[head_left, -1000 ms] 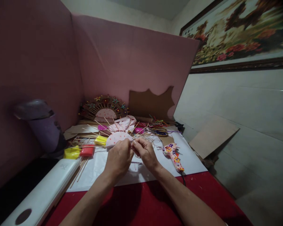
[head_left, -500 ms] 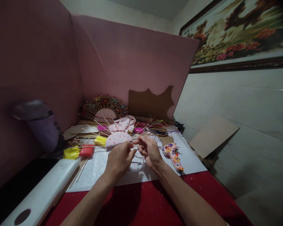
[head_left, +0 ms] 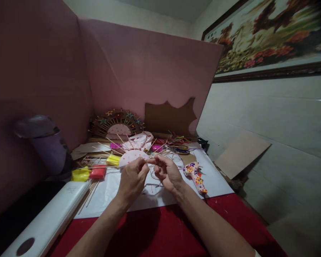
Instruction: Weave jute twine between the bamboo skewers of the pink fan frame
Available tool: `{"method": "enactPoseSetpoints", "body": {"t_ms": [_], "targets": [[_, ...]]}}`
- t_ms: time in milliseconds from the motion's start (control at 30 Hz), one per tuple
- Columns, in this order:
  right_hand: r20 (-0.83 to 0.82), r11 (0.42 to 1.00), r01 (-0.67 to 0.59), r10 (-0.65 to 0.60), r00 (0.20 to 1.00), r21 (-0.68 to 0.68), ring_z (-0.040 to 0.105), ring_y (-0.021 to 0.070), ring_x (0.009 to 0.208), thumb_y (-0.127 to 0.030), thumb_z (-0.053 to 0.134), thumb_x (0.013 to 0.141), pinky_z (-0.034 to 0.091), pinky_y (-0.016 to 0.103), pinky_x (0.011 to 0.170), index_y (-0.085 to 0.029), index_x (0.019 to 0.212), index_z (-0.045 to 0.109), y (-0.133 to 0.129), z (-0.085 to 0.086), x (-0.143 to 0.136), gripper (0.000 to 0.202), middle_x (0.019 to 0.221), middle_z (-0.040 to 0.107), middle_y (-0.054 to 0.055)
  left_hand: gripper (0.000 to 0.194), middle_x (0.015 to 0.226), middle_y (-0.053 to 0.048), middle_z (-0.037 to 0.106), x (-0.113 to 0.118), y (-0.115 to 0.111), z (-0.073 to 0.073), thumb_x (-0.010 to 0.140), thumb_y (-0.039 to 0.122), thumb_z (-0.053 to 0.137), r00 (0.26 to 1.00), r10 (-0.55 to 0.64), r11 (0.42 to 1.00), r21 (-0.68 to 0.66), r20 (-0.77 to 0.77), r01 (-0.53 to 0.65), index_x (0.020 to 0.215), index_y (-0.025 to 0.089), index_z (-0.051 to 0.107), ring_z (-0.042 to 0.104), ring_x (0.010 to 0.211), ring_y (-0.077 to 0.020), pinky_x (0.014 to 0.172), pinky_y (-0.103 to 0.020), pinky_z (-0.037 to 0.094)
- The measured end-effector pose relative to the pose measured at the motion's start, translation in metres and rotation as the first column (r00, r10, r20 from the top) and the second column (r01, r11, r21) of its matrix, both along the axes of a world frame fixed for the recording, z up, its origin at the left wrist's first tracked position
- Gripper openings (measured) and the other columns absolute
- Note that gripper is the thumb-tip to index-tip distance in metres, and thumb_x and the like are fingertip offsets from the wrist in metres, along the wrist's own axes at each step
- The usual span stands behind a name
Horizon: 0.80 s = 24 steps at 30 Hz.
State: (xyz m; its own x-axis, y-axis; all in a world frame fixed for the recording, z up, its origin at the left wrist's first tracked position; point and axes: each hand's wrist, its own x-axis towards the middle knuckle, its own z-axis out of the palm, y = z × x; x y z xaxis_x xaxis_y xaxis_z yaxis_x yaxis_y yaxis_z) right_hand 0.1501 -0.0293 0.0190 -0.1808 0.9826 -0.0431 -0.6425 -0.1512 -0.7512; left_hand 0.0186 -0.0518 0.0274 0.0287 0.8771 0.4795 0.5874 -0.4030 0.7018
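Observation:
My left hand [head_left: 132,180] is closed in a pinch, its fingertips meeting those of my right hand [head_left: 169,175]. The right hand's fingers are curled, with the index finger pointing at the left. What they pinch is too small to make out. Just behind the left hand lies a half-circle covered in pink dotted cloth [head_left: 132,156], thin wooden sticks fanning out from its curved edge. Its lower right part is hidden by the hands. Loops of thin cord [head_left: 155,175] lie under and around the right hand.
A flowered glue gun [head_left: 194,175] lies to the right, scissors [head_left: 182,150] behind it. Yellow [head_left: 80,174] and red packets [head_left: 97,172] lie left, near a long white case [head_left: 53,214]. A finished-looking stick fan [head_left: 119,125] leans at the back beside jagged cardboard [head_left: 169,117].
Both hands have stayed close together, the left shifting slightly up and left until its fingertips meet the right hand's. The view has shifted a little.

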Motion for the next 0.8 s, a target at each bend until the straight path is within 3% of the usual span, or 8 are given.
{"method": "enactPoseSetpoints", "body": {"t_ms": [167, 267, 333, 400, 500, 600, 700, 800], "targets": [[-0.065, 0.999, 0.025, -0.027, 0.998, -0.031, 0.046, 0.0039, 0.035, -0.020, 0.056, 0.073, 0.015, 0.011, 0.028, -0.015, 0.074, 0.054, 0.002, 0.000, 0.001, 0.006, 0.066, 0.070, 0.006, 0.023, 0.049, 0.004, 0.037, -0.001, 0.003, 0.000, 0.078, 0.025, 0.039, 0.986, 0.143, 0.987, -0.060, -0.083, -0.148, 0.056, 0.020, 0.042, 0.037, 0.050, -0.0115, 0.051, -0.024, 0.023], [-0.066, 0.992, 0.121, -0.122, 0.990, -0.032, 0.042, 0.0038, 0.033, -0.022, 0.054, 0.075, 0.015, 0.011, 0.028, -0.015, 0.071, 0.052, 0.002, 0.000, 0.001, 0.008, 0.057, 0.066, 0.002, 0.032, 0.046, 0.004, 0.034, 0.002, 0.005, -0.007, 0.080, 0.027, 0.040, 0.991, 0.068, 0.986, -0.144, -0.118, -0.085, 0.049, 0.019, 0.039, 0.033, 0.047, -0.0107, 0.049, -0.025, 0.021], [-0.049, 0.984, 0.165, -0.168, 0.985, -0.064, 0.041, 0.0032, 0.032, -0.025, 0.053, 0.077, 0.017, 0.011, 0.029, -0.016, 0.069, 0.051, 0.003, 0.000, 0.001, 0.012, 0.053, 0.064, 0.000, 0.038, 0.044, 0.003, 0.036, 0.005, 0.007, -0.010, 0.081, 0.033, 0.042, 0.999, -0.049, 0.958, -0.281, 0.008, 0.050, 0.046, 0.018, 0.039, 0.034, 0.043, -0.0099, 0.045, -0.023, 0.023], [-0.017, 0.974, 0.201, -0.204, 0.979, -0.105, 0.040, 0.0028, 0.032, -0.027, 0.054, 0.077, 0.018, 0.011, 0.029, -0.015, 0.067, 0.051, 0.004, -0.002, 0.000, 0.015, 0.052, 0.062, 0.000, 0.032, 0.048, 0.002, 0.042, 0.007, 0.009, -0.011, 0.079, 0.033, 0.048, 0.953, -0.029, 0.895, -0.417, 0.301, 0.159, 0.051, 0.017, 0.044, 0.039, 0.042, -0.0102, 0.041, -0.022, 0.029], [0.031, 0.961, 0.234, -0.232, 0.972, -0.145, 0.039, 0.0021, 0.032, -0.025, 0.055, 0.076, 0.017, 0.011, 0.030, -0.015, 0.067, 0.050, 0.006, -0.004, -0.001, 0.014, 0.054, 0.061, -0.001, 0.007, 0.064, 0.001, 0.050, 0.004, 0.012, -0.008, 0.071, 0.015, 0.056, 0.674, 0.286, 0.887, -0.455, 0.681, 0.083, 0.068, 0.016, 0.049, 0.050, 0.048, -0.0113, 0.040, -0.023, 0.041], [0.060, 0.960, 0.232, -0.226, 0.972, -0.158, 0.038, 0.0016, 0.033, -0.022, 0.053, 0.075, 0.015, 0.011, 0.030, -0.015, 0.066, 0.050, 0.008, -0.006, -0.001, 0.012, 0.055, 0.060, -0.002, 0.013, 0.066, 0.001, 0.048, -0.004, 0.016, -0.005, 0.069, 0.003, 0.052, 0.363, 0.467, 0.873, -0.485, 0.807, -0.044, 0.070, 0.015, 0.047, 0.052, 0.050, -0.0096, 0.042, -0.023, 0.048], [0.077, 0.960, 0.225, -0.215, 0.973, -0.164, 0.038, 0.0016, 0.033, -0.023, 0.052, 0.076, 0.014, 0.012, 0.030, -0.015, 0.066, 0.050, 0.009, -0.008, -0.001, 0.013, 0.055, 0.059, -0.002, 0.012, 0.065, -0.001, 0.051, -0.010, 0.019, -0.004, 0.075, 0.003, 0.048, 0.195, 0.531, 0.834, -0.549, 0.824, 0.050, 0.072, 0.014, 0.045, 0.059, 0.053, -0.0127, 0.042, -0.022, 0.050], [0.091, 0.955, 0.233, -0.220, 0.971, -0.182, 0.037, 0.0014, 0.032, -0.024, 0.051, 0.077, 0.013, 0.012, 0.030, -0.015, 0.067, 0.051, 0.010, -0.009, 0.000, 0.014, 0.055, 0.058, -0.002, 0.011, 0.071, -0.006, 0.057, -0.015, 0.024, -0.004, 0.080, 0.004, 0.046, 0.114, 0.557, 0.810, -0.569, 0.823, 0.144, 0.076, 0.014, 0.044, 0.063, 0.056, -0.0148, 0.040, -0.020, 0.049]]}}
